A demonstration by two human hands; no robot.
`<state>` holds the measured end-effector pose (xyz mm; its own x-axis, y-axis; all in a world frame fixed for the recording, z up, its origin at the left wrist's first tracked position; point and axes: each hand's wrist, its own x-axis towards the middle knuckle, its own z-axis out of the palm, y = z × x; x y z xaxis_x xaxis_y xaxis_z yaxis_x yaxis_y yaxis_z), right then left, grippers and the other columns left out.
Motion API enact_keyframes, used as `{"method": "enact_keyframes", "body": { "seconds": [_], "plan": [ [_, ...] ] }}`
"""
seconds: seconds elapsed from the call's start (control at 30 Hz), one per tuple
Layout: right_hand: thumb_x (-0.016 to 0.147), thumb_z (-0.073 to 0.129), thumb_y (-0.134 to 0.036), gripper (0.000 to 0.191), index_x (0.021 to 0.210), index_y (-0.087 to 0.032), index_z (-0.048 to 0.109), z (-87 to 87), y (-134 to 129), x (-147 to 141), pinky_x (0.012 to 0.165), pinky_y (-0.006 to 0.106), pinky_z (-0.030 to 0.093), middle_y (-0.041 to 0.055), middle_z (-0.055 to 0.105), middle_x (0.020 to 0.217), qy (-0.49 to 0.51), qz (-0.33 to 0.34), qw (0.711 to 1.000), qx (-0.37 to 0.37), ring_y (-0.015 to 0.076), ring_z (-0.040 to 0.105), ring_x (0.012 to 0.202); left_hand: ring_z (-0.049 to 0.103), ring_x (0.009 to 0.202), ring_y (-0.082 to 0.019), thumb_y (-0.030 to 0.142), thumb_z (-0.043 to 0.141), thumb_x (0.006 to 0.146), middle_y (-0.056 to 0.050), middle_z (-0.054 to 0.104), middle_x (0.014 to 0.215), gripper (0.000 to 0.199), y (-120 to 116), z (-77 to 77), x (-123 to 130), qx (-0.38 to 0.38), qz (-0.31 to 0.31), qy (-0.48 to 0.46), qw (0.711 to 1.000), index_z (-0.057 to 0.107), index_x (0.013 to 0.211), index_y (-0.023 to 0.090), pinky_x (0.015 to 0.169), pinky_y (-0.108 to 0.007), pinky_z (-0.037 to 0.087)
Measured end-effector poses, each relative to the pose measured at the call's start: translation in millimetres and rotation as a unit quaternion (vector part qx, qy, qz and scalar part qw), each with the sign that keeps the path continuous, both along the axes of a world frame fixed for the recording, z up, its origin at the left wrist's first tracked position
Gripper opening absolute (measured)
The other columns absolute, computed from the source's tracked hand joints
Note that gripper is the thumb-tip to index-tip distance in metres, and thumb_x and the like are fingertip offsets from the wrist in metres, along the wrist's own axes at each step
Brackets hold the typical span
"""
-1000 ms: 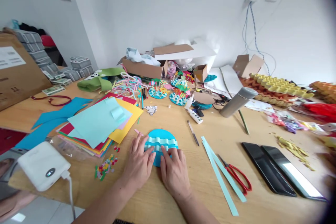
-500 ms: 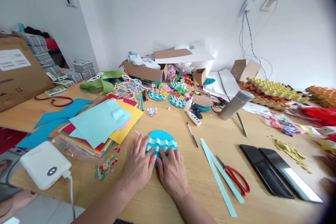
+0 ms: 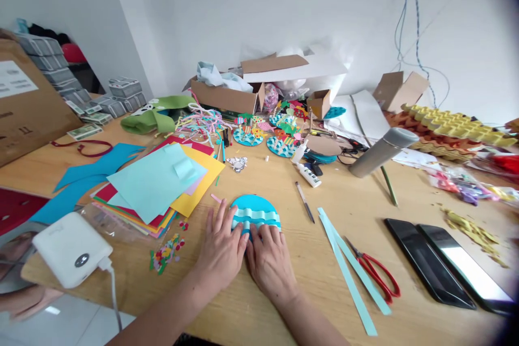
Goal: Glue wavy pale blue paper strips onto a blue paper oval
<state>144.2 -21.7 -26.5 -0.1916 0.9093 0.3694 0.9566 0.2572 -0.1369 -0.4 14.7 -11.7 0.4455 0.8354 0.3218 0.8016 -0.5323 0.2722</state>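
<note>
A round blue disc (image 3: pixel 253 201) lies on the table before me, crossed by wavy light-blue paper strips (image 3: pixel 259 216). My left hand (image 3: pixel 223 248) rests at the disc's left side, fingers spread, with the index finger and thumb near the front strip. Bent and close together, the fingers of my right hand (image 3: pixel 270 254) press on the front strip near the disc's lower edge. Both hands hide the disc's near part. To the right lie two long light-blue strips (image 3: pixel 348 275) and red-handled scissors (image 3: pixel 379 275). A pen (image 3: pixel 305 203) is beyond my right hand.
Coloured paper sheets (image 3: pixel 150 184) and paper scraps (image 3: pixel 166 254) lie left, near a white power bank (image 3: pixel 73 248). Glue bottles (image 3: pixel 308 174), decorated discs (image 3: pixel 281 146) and a grey flask (image 3: pixel 381 152) stand farther back. Two black phones (image 3: pixel 430 265) lie right. Another person's arm (image 3: pixel 28 303) shows lower left.
The camera view has shifted, so most table items sit elsewhere in the picture. Both hands stay on the disc, with the right fingers now drawn closer along the front strip.
</note>
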Motion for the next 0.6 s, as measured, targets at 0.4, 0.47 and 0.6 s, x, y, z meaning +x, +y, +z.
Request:
{"method": "enact_keyframes", "body": {
  "seconds": [0.4, 0.47, 0.6],
  "plan": [
    [0.101, 0.03, -0.036, 0.044, 0.123, -0.017, 0.063, -6.7, 9.1, 32.3, 0.085, 0.043, 0.039, 0.0081, 0.054, 0.087, 0.29, -0.122, 0.936, 0.161, 0.0241, 0.048, 0.086, 0.037, 0.133, -0.033, 0.027, 0.043, 0.097, -0.011, 0.055, 0.13, 0.032, 13.6, -12.7, -12.9, 0.061, -0.061, -0.115, 0.99, 0.074, 0.09, 0.02, 0.11, -0.056, 0.035],
    [0.099, 0.027, -0.044, 0.052, 0.125, -0.014, 0.061, -9.5, 16.5, 42.2, 0.092, 0.047, 0.036, 0.0086, 0.056, 0.087, 0.368, -0.187, 0.895, 0.171, 0.0258, 0.049, 0.089, 0.04, 0.131, -0.031, 0.029, 0.043, 0.097, -0.01, 0.057, 0.128, 0.031, 16.5, -15.2, -13.3, 0.058, -0.059, -0.157, 0.984, 0.073, 0.095, 0.021, 0.11, -0.054, 0.035],
    [0.097, 0.024, -0.051, 0.061, 0.128, -0.011, 0.057, -12.2, 25.8, 48.1, 0.098, 0.048, 0.032, 0.0128, 0.063, 0.095, 0.402, -0.199, 0.882, 0.147, 0.0281, 0.051, 0.1, 0.047, 0.123, -0.027, 0.031, 0.036, 0.099, -0.012, 0.058, 0.124, 0.036, 20.7, -18.0, -15.9, 0.067, -0.028, -0.205, 0.976, 0.059, 0.124, 0.019, 0.107, -0.052, 0.038]
  ]
}}
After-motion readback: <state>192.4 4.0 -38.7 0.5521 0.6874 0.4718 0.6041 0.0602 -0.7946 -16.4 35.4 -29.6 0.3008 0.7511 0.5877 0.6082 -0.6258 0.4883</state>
